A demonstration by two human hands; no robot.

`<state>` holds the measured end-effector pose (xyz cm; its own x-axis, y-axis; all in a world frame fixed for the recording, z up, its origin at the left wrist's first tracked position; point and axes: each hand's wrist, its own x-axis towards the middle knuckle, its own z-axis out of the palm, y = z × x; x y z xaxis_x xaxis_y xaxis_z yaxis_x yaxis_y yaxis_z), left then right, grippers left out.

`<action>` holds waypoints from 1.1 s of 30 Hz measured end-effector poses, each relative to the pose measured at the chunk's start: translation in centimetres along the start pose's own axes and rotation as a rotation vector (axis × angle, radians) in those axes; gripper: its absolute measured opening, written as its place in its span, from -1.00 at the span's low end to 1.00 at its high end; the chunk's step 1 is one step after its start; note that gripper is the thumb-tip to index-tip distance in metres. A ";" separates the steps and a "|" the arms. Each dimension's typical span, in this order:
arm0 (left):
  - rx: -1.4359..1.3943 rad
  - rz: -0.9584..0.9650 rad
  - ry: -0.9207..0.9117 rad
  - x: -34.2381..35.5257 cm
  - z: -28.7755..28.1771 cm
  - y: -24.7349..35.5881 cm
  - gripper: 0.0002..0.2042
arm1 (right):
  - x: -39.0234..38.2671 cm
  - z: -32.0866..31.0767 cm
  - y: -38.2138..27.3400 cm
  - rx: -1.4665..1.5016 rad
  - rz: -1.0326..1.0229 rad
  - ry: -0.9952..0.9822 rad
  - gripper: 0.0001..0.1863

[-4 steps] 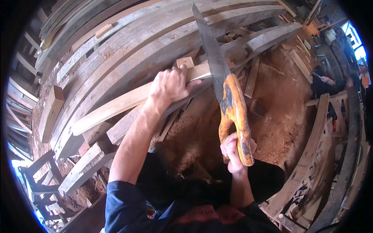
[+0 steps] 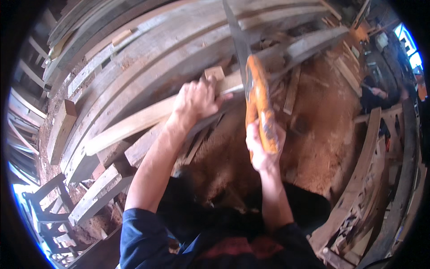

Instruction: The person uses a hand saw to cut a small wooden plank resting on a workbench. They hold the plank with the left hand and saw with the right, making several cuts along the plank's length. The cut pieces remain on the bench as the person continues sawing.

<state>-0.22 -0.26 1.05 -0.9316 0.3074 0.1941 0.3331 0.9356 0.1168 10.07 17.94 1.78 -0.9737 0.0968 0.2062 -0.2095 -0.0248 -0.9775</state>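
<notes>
The handsaw (image 2: 254, 74) is located ahead of my body, its grey blade pointing up and away from me, its worn orange handle toward me. My right grip (image 2: 265, 144) is closed around the lower part of that handle. The blade stands at the right end of the pale board (image 2: 134, 124); I cannot tell whether its teeth touch the wood. My left grip (image 2: 196, 99) is clamped over the board near that end, fingers across the top, thumb extended along the near side. A small wood block (image 2: 214, 73) sits just beyond my left fingers. The board runs down to the left, over darker timber. Beyond it, long curved beams (image 2: 174, 74) lie side by side. To the right is reddish-brown ground (image 2: 324, 134), then a curved timber (image 2: 357, 175). At far right, a co-worker's hand (image 2: 379, 93) is visible.
</notes>
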 end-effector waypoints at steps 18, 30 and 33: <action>-0.066 -0.039 0.011 -1.1 1.2 0.8 -0.25 | -6.5 -3.8 -0.3 0.024 0.027 0.002 -0.83; -0.059 -0.037 0.033 -0.3 1.3 0.3 -0.23 | -5.0 -3.4 0.2 -0.029 -0.001 -0.006 -0.88; -0.081 -0.067 0.004 -0.1 0.6 0.6 -0.24 | -0.5 -0.8 0.2 0.000 -0.001 -0.031 -0.82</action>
<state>-0.01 0.34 0.47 -0.9516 0.2442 0.1868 0.2812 0.9369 0.2076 10.54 18.70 1.40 -0.9758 0.0655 0.2087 -0.2106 -0.0243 -0.9773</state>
